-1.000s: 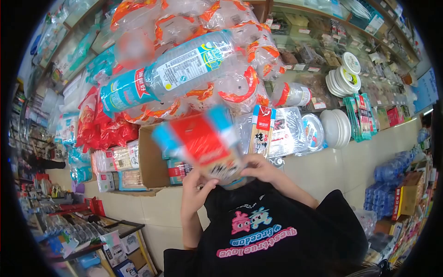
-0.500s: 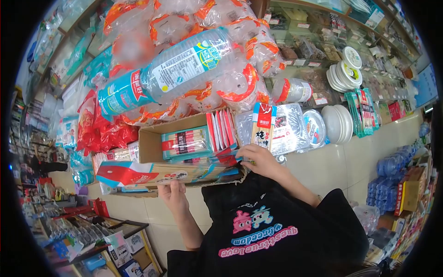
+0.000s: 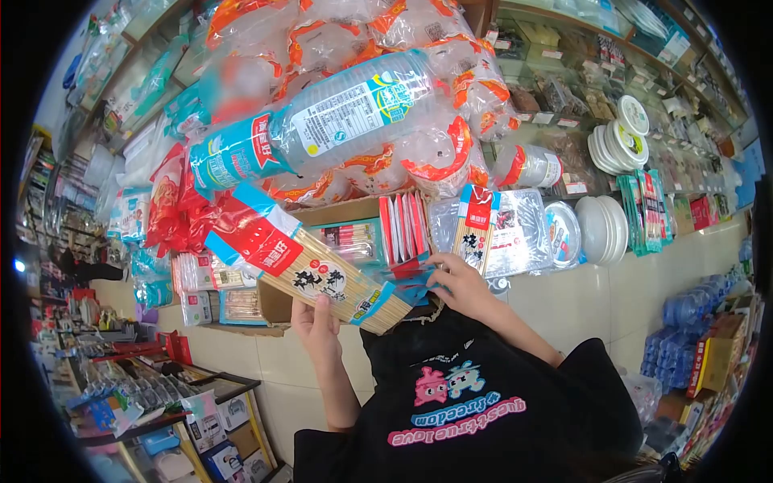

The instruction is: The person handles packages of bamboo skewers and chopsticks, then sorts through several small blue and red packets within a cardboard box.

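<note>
A long clear pack of bamboo skewers [image 3: 314, 270] with a red and blue header is tilted across the front of an open cardboard box. My left hand [image 3: 318, 326] grips its lower edge, thumb on top. At the pack's right end, my right hand [image 3: 459, 283] has its fingers bent around a blue-and-red wrapper [image 3: 412, 283]; what lies under the fingertips is hidden. Inside the box, red-and-white packets [image 3: 403, 225] stand upright beside teal-edged packs of sticks [image 3: 354, 241]. Another skewer pack [image 3: 477, 229] rests against clear plastic containers just beyond my right hand.
Behind the box lies a large sleeve of clear plastic cups [image 3: 322, 121] on orange-and-clear bags [image 3: 443, 153]. White round lids [image 3: 604, 229] and clear trays [image 3: 523, 225] sit to the right. Smaller stick packs [image 3: 241, 306] are at left. Shelves surround the tiled floor [image 3: 531, 318].
The skewer pack has turned from nearly edge-on to face up, its header end lifting and swinging away from me. My left hand moved slightly right. The view shifted a little.
</note>
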Motion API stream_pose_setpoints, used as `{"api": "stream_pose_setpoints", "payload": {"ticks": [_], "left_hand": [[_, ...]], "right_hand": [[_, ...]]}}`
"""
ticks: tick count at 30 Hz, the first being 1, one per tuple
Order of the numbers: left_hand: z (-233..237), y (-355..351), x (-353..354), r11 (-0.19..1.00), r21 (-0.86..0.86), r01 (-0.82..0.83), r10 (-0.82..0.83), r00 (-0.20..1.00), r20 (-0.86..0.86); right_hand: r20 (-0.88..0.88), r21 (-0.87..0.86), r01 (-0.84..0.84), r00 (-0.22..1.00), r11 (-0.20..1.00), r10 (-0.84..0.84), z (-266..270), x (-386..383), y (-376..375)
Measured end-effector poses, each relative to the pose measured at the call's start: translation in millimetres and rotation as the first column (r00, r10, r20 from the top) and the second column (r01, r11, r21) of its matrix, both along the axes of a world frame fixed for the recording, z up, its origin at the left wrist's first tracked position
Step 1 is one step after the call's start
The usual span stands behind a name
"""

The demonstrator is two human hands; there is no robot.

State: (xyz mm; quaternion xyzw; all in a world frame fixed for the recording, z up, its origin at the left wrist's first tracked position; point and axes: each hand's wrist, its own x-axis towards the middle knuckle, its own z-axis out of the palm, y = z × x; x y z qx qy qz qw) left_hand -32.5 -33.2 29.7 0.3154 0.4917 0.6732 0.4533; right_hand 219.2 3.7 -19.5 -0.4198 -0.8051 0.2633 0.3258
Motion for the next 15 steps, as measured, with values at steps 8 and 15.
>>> {"api": "stream_pose_setpoints", "payload": {"ticks": [8,15], "left_hand": [[10.8,-11.7,1.5,0.979,0.081,-0.185,0.183,0.983,0.026],[9.1,-30.4,-4.6,0.960,0.256,-0.116,0.129,0.991,-0.032]], "right_hand": [[0.080,-0.206,-0.197,0.973,0.958,0.217,5.9,9.2,-9.7],[-0.057,-0.248,-0.319,0.947,0.915,0.315,-3.2,8.0,-11.1]]}}
